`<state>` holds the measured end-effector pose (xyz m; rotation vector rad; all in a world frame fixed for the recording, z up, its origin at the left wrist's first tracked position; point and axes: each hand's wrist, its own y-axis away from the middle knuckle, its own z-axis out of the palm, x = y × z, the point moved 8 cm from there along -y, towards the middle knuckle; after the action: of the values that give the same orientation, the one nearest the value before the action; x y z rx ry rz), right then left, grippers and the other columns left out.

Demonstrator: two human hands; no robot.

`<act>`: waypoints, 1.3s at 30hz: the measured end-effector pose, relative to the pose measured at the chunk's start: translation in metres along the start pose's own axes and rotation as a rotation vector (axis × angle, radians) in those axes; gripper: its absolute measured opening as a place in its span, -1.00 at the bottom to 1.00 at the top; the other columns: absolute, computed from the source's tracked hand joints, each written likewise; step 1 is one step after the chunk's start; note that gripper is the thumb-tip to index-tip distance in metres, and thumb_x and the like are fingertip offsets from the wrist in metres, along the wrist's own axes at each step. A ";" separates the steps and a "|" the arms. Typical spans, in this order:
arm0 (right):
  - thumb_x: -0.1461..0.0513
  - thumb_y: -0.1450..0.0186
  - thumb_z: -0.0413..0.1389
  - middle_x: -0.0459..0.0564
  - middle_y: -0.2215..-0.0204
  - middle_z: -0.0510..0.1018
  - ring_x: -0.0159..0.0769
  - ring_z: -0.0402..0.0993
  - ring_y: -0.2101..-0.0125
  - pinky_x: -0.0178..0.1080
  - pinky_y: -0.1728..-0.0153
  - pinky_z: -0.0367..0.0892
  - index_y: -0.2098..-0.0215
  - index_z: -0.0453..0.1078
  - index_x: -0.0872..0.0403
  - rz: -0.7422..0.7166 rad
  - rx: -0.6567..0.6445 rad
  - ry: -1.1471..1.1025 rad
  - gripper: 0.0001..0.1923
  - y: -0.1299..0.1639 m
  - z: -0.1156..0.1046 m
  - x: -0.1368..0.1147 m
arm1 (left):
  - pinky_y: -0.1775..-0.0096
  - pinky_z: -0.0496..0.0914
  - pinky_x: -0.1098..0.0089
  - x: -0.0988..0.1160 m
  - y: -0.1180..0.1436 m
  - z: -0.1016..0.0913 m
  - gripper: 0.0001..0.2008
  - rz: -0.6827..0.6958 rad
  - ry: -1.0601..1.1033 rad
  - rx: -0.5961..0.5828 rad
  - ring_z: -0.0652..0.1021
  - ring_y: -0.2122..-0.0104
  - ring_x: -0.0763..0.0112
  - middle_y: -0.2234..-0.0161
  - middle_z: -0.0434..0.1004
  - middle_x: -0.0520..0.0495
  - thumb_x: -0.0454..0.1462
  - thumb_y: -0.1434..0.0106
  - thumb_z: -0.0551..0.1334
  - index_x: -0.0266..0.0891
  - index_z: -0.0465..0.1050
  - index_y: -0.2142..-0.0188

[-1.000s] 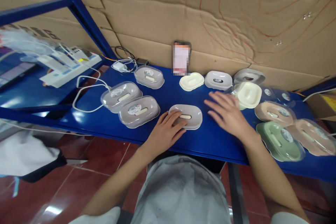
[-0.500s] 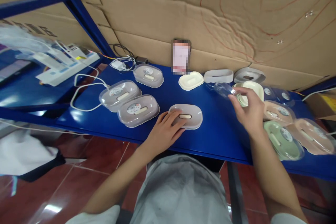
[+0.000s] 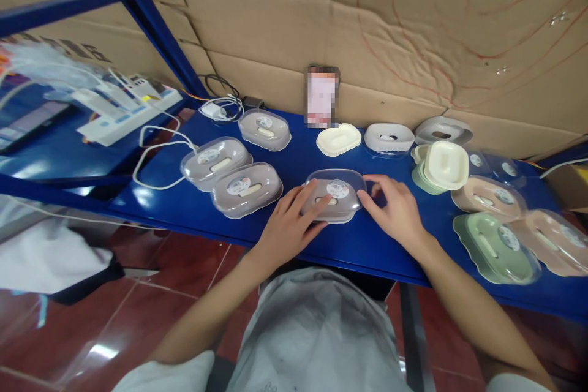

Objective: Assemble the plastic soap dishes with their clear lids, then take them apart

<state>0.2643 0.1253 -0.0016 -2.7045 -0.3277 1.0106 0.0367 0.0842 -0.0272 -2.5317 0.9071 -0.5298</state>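
In front of me on the blue table is an oval grey plastic box [image 3: 340, 217] with a slot in its top and a cream piece in the slot. Over it sits a clear lid [image 3: 354, 179] with a round label, slightly tilted and shifted toward the far side. My left hand [image 3: 287, 220] grips the box's left end, its fingers over the top and thumb at the near edge. My right hand [image 3: 397, 211] pinches the lid's right end between thumb and forefinger. To the left, a lidded grey box [image 3: 248, 191] lies close to my left hand.
More lidded grey boxes [image 3: 215, 162] stand on the left near a white cable [image 3: 138, 162]. At the back are a cream tray [image 3: 339, 139], a grey cover [image 3: 389, 137] and a phone [image 3: 321, 98]. Stacked cream pieces [image 3: 448, 165] and a green lidded box [image 3: 498, 251] stand right.
My right hand has brought the clear lid from the back right, by the stacked cream pieces, leftward onto the grey box. My left hand has stayed on the box.
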 end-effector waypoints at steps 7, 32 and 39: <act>0.10 -0.62 -0.03 0.06 -0.45 0.36 -0.05 0.33 -0.41 0.06 -0.41 0.34 -0.46 0.32 -0.12 -0.362 -0.203 0.076 -0.51 0.010 0.023 -0.024 | -0.26 0.47 -0.12 -0.010 0.002 -0.004 -0.41 -0.109 0.107 0.069 0.40 -0.35 -0.14 -0.45 0.18 -0.36 -0.13 -0.44 0.38 -0.05 0.34 -0.40; 0.05 -0.58 0.06 0.10 -0.50 0.25 -0.02 0.25 -0.46 0.20 -0.42 0.29 -0.57 0.08 -0.17 -0.320 -0.154 -0.136 -0.36 -0.001 0.016 0.002 | -0.33 0.42 -0.08 -0.045 -0.044 -0.036 -0.30 -0.090 0.104 -0.061 0.40 -0.41 -0.11 -0.50 0.16 -0.29 -0.09 -0.40 0.43 0.03 0.28 -0.45; 0.01 -0.57 0.07 0.15 -0.43 0.38 0.03 0.34 -0.41 0.23 -0.39 0.33 -0.46 0.28 -0.11 -0.339 -0.228 0.095 -0.46 0.000 0.033 0.014 | -0.39 0.27 -0.18 -0.170 -0.084 -0.098 -0.36 -0.173 0.011 -0.022 0.37 -0.41 -0.11 -0.43 0.29 -0.31 -0.03 -0.41 0.39 -0.18 0.37 -0.39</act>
<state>0.2527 0.1345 -0.0348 -2.7462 -0.8960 0.7861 -0.0883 0.2331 0.0606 -2.6452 0.7048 -0.5889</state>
